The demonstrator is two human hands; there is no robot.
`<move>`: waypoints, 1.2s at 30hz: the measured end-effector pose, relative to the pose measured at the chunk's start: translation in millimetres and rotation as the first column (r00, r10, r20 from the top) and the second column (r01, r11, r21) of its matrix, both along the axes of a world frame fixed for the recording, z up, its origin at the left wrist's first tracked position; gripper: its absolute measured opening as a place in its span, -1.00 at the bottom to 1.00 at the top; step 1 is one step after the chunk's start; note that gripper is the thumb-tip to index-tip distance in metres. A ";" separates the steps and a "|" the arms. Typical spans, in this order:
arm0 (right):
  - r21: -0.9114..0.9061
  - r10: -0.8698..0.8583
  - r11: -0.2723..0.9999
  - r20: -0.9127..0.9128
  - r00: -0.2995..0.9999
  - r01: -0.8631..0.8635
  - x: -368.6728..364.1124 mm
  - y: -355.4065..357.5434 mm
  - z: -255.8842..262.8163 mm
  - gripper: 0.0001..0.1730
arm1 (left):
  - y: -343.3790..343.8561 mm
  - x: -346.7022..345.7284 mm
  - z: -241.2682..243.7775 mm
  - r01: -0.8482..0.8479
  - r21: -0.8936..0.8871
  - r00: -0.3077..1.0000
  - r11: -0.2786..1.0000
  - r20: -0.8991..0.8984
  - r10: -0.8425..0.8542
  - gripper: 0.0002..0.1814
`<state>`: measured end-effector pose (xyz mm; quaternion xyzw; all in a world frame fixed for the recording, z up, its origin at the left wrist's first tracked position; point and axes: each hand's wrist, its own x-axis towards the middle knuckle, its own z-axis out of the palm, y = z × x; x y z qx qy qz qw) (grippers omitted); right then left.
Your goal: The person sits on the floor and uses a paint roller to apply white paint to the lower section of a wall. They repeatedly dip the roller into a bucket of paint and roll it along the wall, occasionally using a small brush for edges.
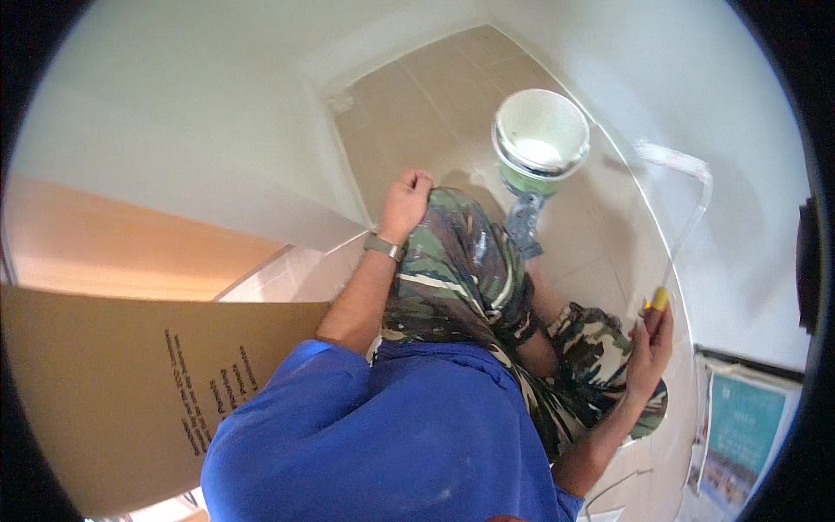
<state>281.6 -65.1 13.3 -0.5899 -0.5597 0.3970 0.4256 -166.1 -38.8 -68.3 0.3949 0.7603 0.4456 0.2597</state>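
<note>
My right hand (649,355) grips the yellow handle (660,299) of a paint roller. From it a bent wire frame runs up to the white-coated roller sleeve (672,158), which is at the foot of the white wall (743,261); whether it touches the wall I cannot tell. On the tiled floor ahead stands a white plastic bucket (541,130) with white paint inside, its lower outside greenish. My left hand (408,202), fingers curled and a watch on the wrist, rests at my raised knee (456,222) in paint-spotted camouflage trousers. I see nothing in that hand.
A large cardboard box (98,378) bearing print stands close on my left. Beyond it is an orange-brown wooden panel (143,241). A white wall (228,130) juts out ahead on the left. A framed picture (743,424) leans low at the right. My paint-marked shoe (524,225) is beside the bucket.
</note>
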 end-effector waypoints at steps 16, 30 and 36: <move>-0.164 0.220 0.975 0.567 0.794 -0.153 -40.3 83.2 -110.5 -0.60 | -21.1 -35.5 -34.2 0.102 -0.062 0.972 0.993 -0.205 -0.113 -0.70; -0.157 -0.149 0.860 0.832 0.534 0.486 298.5 -164.1 -219.2 -0.11 | 54.7 -13.5 9.5 0.245 -0.135 0.966 0.960 0.115 -0.231 -0.65; -0.040 -0.175 0.835 0.926 0.334 0.548 266.8 -177.0 -242.6 -0.45 | 66.8 -19.5 19.5 0.213 -0.143 0.967 0.966 0.173 -0.188 -0.64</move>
